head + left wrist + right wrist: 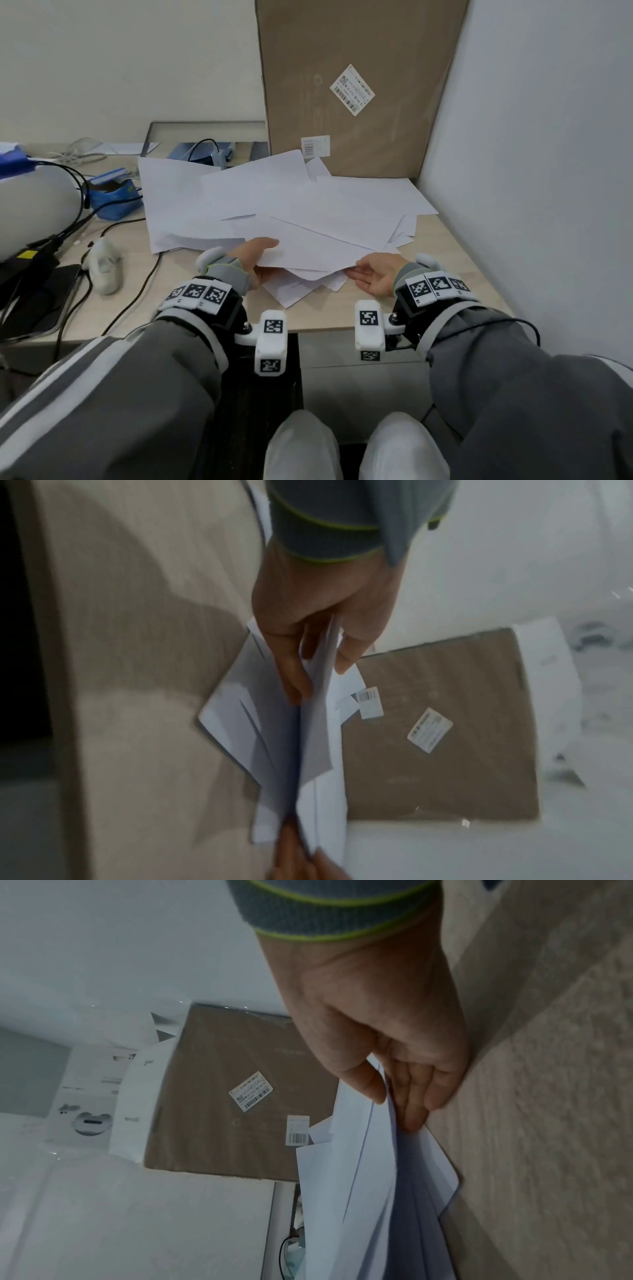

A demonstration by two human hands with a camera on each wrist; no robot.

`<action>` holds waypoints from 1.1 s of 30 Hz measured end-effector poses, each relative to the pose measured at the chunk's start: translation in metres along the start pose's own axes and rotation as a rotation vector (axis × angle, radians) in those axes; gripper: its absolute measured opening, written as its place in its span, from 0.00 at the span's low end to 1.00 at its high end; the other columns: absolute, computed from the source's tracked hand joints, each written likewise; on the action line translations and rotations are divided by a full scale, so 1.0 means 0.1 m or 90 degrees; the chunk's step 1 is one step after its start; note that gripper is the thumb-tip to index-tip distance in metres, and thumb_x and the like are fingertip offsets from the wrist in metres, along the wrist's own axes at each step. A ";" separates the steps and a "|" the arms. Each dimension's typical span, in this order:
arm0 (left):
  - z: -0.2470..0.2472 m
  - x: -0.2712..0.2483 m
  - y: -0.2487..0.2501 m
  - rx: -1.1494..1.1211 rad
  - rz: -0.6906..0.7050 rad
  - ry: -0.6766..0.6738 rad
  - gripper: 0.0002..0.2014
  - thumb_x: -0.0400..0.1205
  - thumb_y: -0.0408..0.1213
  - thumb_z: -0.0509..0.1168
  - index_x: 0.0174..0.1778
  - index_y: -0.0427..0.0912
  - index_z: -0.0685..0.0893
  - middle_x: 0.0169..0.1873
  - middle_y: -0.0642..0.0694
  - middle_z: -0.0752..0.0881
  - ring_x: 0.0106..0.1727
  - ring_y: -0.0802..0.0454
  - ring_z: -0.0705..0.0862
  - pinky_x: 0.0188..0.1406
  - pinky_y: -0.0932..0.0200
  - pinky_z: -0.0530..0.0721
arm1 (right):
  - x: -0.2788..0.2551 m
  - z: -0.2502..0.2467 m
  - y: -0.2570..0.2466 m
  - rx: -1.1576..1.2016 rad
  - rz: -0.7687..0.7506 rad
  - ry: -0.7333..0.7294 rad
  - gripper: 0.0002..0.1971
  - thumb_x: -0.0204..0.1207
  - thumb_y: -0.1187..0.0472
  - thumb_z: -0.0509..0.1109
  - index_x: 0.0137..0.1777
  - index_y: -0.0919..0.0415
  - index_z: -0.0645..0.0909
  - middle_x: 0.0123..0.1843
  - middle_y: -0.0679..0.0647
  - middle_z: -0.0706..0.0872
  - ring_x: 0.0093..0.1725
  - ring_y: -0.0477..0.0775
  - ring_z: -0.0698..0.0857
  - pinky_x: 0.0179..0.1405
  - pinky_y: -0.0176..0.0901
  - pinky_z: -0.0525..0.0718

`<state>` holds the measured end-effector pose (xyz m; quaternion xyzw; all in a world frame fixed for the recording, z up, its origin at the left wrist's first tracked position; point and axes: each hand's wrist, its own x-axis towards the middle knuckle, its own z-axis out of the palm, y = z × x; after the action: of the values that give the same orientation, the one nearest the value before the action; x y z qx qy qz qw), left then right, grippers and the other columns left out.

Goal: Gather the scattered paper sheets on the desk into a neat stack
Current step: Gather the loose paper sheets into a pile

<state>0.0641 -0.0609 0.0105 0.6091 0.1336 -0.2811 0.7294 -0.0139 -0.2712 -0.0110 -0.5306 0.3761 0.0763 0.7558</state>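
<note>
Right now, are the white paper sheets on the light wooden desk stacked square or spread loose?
Spread loose: the white paper sheets lie fanned at differing angles, corners jutting out.

Matt white paper sheets (308, 212), pale wood-grain desk (455, 260) (smooth), brown cardboard box (359, 85)

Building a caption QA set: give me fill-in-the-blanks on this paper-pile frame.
1. The loose paper sheets are all ___ in colour.
2. The left hand holds some sheets with its ___ on top and its fingers beneath.
3. The right hand lies palm ___ at the pile's near edge, with its fingers under the sheets.
4. A tall brown ___ box stands behind the pile.

Missing words: white; thumb; up; cardboard
</note>
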 end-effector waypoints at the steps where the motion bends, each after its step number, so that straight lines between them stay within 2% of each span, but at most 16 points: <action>1: 0.01 0.00 0.01 -0.026 -0.030 -0.016 0.15 0.79 0.33 0.67 0.62 0.37 0.78 0.44 0.36 0.86 0.43 0.38 0.86 0.31 0.43 0.89 | 0.00 0.00 0.00 0.003 -0.003 -0.002 0.13 0.83 0.71 0.53 0.40 0.62 0.76 0.29 0.55 0.89 0.70 0.52 0.81 0.69 0.39 0.70; 3: 0.01 0.05 0.01 -0.039 -0.057 -0.041 0.12 0.78 0.34 0.67 0.56 0.36 0.79 0.43 0.36 0.86 0.44 0.38 0.87 0.34 0.38 0.89 | 0.01 0.00 -0.01 -0.002 -0.001 -0.011 0.13 0.85 0.68 0.53 0.41 0.62 0.76 0.47 0.55 0.88 0.73 0.52 0.78 0.68 0.39 0.70; 5: 0.03 0.11 -0.01 -0.027 -0.058 -0.027 0.10 0.79 0.32 0.66 0.55 0.36 0.79 0.42 0.37 0.86 0.44 0.39 0.86 0.34 0.40 0.89 | 0.03 0.00 -0.04 -0.020 0.009 -0.025 0.12 0.86 0.65 0.54 0.44 0.60 0.76 0.60 0.54 0.85 0.74 0.51 0.77 0.71 0.40 0.69; 8: 0.11 0.25 -0.04 0.039 -0.022 0.007 0.17 0.82 0.30 0.63 0.68 0.35 0.77 0.52 0.37 0.85 0.52 0.41 0.85 0.36 0.44 0.88 | 0.05 -0.01 -0.11 -0.048 0.034 -0.028 0.10 0.87 0.62 0.54 0.46 0.59 0.75 0.49 0.53 0.86 0.73 0.50 0.77 0.71 0.41 0.69; 9: 0.14 0.28 -0.05 0.129 0.001 0.032 0.21 0.83 0.30 0.62 0.74 0.35 0.73 0.60 0.36 0.82 0.61 0.40 0.82 0.41 0.45 0.87 | 0.06 -0.03 -0.13 -0.050 0.041 -0.032 0.10 0.87 0.61 0.55 0.46 0.59 0.75 0.47 0.54 0.85 0.73 0.50 0.78 0.71 0.42 0.69; 11: 0.14 0.27 0.00 0.259 0.039 0.129 0.25 0.84 0.32 0.62 0.78 0.38 0.69 0.74 0.38 0.75 0.74 0.41 0.74 0.62 0.50 0.80 | 0.04 -0.05 -0.16 -0.043 0.053 -0.045 0.10 0.86 0.59 0.58 0.46 0.60 0.76 0.50 0.56 0.85 0.70 0.51 0.79 0.70 0.42 0.70; 13: 0.12 0.30 -0.08 0.551 0.168 0.144 0.23 0.83 0.35 0.63 0.76 0.38 0.72 0.73 0.39 0.76 0.74 0.40 0.75 0.71 0.54 0.73 | 0.02 -0.07 -0.19 -0.038 0.062 -0.055 0.09 0.84 0.56 0.61 0.51 0.62 0.76 0.53 0.59 0.85 0.66 0.53 0.80 0.70 0.45 0.70; 14: 0.12 0.33 -0.08 0.578 0.182 0.143 0.22 0.83 0.35 0.63 0.75 0.38 0.73 0.72 0.39 0.77 0.73 0.40 0.76 0.71 0.54 0.73 | 0.00 -0.08 -0.20 -0.041 0.056 -0.061 0.11 0.83 0.54 0.64 0.55 0.62 0.75 0.55 0.60 0.84 0.64 0.55 0.80 0.71 0.48 0.71; 16: 0.13 0.33 0.00 0.444 0.200 0.123 0.23 0.83 0.35 0.64 0.75 0.38 0.72 0.72 0.40 0.77 0.72 0.40 0.76 0.67 0.53 0.77 | -0.03 -0.08 -0.27 -0.038 0.023 -0.082 0.18 0.80 0.50 0.68 0.62 0.59 0.72 0.62 0.63 0.83 0.61 0.60 0.81 0.68 0.55 0.74; 18: 0.13 0.33 0.12 0.189 0.181 0.108 0.23 0.82 0.32 0.65 0.74 0.34 0.72 0.68 0.38 0.78 0.68 0.41 0.78 0.52 0.51 0.83 | -0.07 -0.07 -0.36 0.006 -0.016 -0.099 0.24 0.75 0.48 0.73 0.64 0.58 0.70 0.67 0.63 0.81 0.57 0.62 0.84 0.57 0.57 0.81; 19: 0.12 0.33 0.16 0.142 0.189 0.114 0.23 0.80 0.30 0.66 0.71 0.33 0.73 0.64 0.40 0.80 0.65 0.41 0.80 0.50 0.49 0.85 | -0.09 -0.05 -0.43 0.029 -0.040 -0.107 0.26 0.74 0.48 0.74 0.64 0.58 0.69 0.66 0.61 0.81 0.55 0.62 0.86 0.52 0.55 0.83; 22: 0.02 0.26 0.28 0.058 0.238 0.113 0.27 0.71 0.34 0.73 0.67 0.33 0.77 0.64 0.38 0.84 0.61 0.38 0.83 0.63 0.38 0.82 | -0.23 0.08 -0.65 0.070 -0.130 -0.141 0.22 0.75 0.52 0.73 0.64 0.58 0.71 0.60 0.59 0.80 0.52 0.60 0.85 0.48 0.53 0.83; 25: -0.08 0.20 0.27 0.009 0.261 0.077 0.31 0.71 0.37 0.74 0.71 0.39 0.76 0.65 0.42 0.84 0.62 0.39 0.83 0.65 0.40 0.80 | -0.33 0.20 -0.81 0.117 -0.215 -0.166 0.16 0.78 0.53 0.70 0.63 0.55 0.75 0.57 0.58 0.81 0.53 0.59 0.82 0.51 0.53 0.83; 27: -0.17 0.24 0.21 -0.031 0.251 0.069 0.31 0.72 0.35 0.74 0.72 0.39 0.76 0.65 0.42 0.83 0.61 0.38 0.83 0.66 0.39 0.80 | -0.36 0.20 -0.82 0.143 -0.238 -0.188 0.17 0.77 0.47 0.67 0.61 0.55 0.77 0.57 0.58 0.83 0.56 0.62 0.82 0.61 0.56 0.81; 30: -0.24 0.24 0.10 -0.016 0.236 0.058 0.40 0.60 0.45 0.78 0.70 0.43 0.76 0.65 0.42 0.83 0.62 0.39 0.83 0.66 0.37 0.79 | -0.33 0.16 -0.77 0.138 -0.230 -0.188 0.29 0.73 0.35 0.64 0.64 0.56 0.76 0.59 0.57 0.81 0.60 0.62 0.81 0.69 0.63 0.75; 33: -0.28 0.23 0.05 0.008 0.226 0.091 0.28 0.73 0.38 0.73 0.70 0.40 0.75 0.59 0.47 0.80 0.60 0.47 0.80 0.65 0.43 0.79 | -0.28 0.12 -0.74 0.103 -0.218 -0.152 0.43 0.65 0.29 0.70 0.73 0.57 0.71 0.68 0.58 0.80 0.67 0.63 0.81 0.70 0.66 0.75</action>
<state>0.0898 -0.0386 -0.0036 0.6461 0.0740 -0.1046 0.7524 0.0096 -0.2844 0.0640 -0.5116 0.1933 -0.0212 0.8369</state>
